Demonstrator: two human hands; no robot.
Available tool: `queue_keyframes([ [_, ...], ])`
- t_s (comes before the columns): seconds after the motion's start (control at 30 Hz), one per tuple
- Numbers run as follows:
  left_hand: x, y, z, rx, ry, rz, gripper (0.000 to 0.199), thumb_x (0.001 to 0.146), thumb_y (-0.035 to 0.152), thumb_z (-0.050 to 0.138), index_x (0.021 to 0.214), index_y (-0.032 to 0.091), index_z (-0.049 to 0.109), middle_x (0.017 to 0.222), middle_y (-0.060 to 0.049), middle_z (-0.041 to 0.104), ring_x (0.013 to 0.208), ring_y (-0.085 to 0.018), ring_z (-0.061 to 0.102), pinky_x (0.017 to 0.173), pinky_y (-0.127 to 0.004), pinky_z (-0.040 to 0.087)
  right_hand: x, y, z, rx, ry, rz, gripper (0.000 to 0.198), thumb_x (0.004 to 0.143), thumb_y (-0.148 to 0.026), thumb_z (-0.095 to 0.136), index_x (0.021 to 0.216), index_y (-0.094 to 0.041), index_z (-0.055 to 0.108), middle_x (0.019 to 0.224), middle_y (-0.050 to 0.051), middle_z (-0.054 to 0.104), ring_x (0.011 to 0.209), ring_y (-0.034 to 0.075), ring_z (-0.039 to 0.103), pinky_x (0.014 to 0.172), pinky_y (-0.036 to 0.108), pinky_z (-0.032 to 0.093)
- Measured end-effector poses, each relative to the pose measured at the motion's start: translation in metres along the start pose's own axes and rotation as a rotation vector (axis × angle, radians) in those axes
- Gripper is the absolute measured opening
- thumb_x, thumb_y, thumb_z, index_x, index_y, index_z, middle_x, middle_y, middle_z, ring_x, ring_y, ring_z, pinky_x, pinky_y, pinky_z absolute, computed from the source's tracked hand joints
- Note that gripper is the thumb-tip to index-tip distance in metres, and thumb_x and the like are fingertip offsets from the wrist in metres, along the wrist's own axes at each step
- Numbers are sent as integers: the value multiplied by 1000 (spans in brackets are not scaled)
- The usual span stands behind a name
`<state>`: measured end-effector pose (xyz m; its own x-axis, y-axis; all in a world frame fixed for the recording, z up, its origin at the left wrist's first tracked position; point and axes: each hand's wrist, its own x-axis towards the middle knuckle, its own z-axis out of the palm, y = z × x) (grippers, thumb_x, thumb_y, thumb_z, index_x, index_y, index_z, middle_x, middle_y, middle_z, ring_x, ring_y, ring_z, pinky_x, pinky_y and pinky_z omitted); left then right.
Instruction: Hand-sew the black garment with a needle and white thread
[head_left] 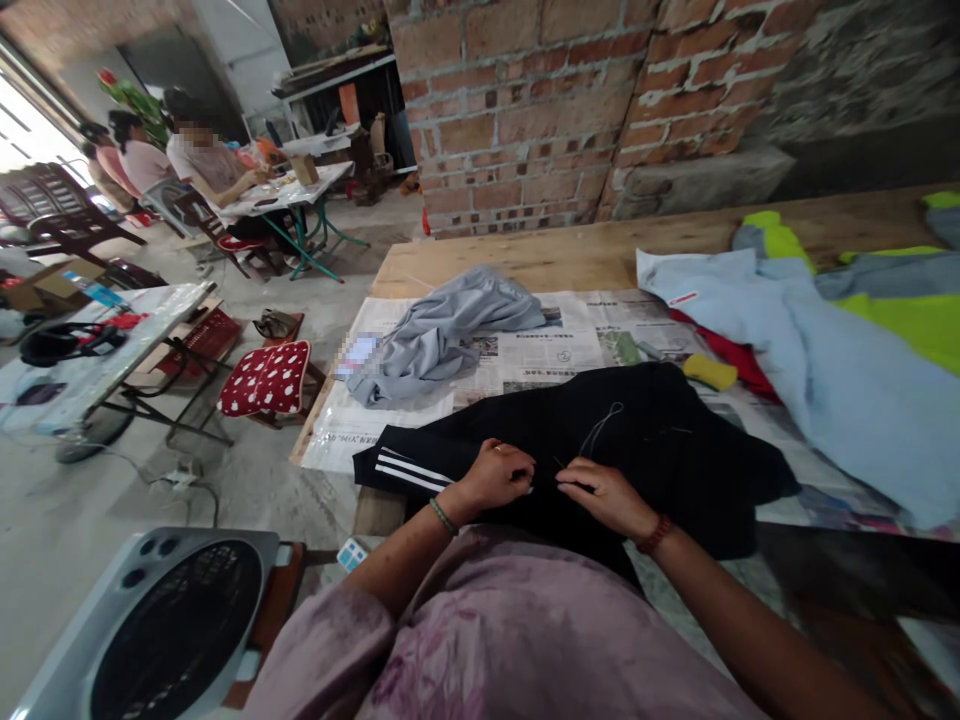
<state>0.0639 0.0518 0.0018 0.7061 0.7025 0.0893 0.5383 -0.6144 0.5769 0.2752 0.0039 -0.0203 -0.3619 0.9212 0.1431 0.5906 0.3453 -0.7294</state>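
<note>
A black garment (637, 415) with three white stripes at its left end lies across the table edge in front of me. My left hand (499, 477) is closed, its fingers curled on a fold of the black cloth. Just to the right, my right hand (606, 497) is pinched shut above the same cloth. A thin needle (557, 463) shows at its fingertips, hard to make out. Pale thread (600, 428) forms a loop over the black cloth beyond that hand.
Newspaper (540, 352) covers part of the wooden table (450, 265). On it lie a grey garment (450, 330), a yellow pad (710, 371) and a light blue garment (817, 350). A fan (180, 620) stands at lower left. Several people sit at the far left.
</note>
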Motion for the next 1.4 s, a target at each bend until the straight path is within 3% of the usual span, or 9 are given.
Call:
queue_keyframes([
  [0.17,1,-2,1,-82,2,-68,8,73,19,59,76,20,66,83,0,68,87,-15,58,93,-32,30,0,-1,-1,13,7,1,20,83,-30,47,85,-22,66,82,4,62,75,14,58,69,26,46],
  [0.37,-1,-6,7,-245,64,-93,11,76,23,56,76,16,65,75,-1,65,71,-11,58,72,-21,41,1,-7,-2,21,20,28,20,81,-31,48,81,-20,65,78,4,60,71,13,57,67,26,45],
  [0.63,-4,-6,12,-409,78,-207,10,75,21,56,77,15,64,73,1,62,69,-9,56,66,-18,42,5,-11,-1,50,73,75,24,83,-31,45,79,-18,65,77,4,61,70,12,57,68,24,45],
  [0.8,-4,-5,13,-467,43,-268,29,72,16,57,100,16,62,82,0,64,73,-11,58,71,-20,45,5,-15,0,23,78,53,22,82,-29,45,75,-18,63,75,3,60,68,12,56,65,24,44],
  [0.97,-2,-2,11,-496,-7,-205,29,72,15,57,99,17,65,97,-3,66,89,-14,60,82,-23,45,4,-14,1,9,72,47,22,83,-27,44,74,-19,61,73,3,58,67,11,55,64,23,42],
  [1.13,0,-2,17,-392,65,-142,21,71,28,65,89,19,70,84,-2,66,76,-12,60,75,-22,46,4,-13,2,1,63,45,23,83,-28,43,72,-18,60,72,2,57,65,11,54,63,23,42],
  [1.4,0,-1,23,-451,122,-131,12,73,21,62,80,18,71,75,-1,64,70,-10,58,69,-19,46,2,-12,-2,57,55,58,25,85,-31,43,76,-19,63,76,4,59,70,12,56,67,24,44],
])
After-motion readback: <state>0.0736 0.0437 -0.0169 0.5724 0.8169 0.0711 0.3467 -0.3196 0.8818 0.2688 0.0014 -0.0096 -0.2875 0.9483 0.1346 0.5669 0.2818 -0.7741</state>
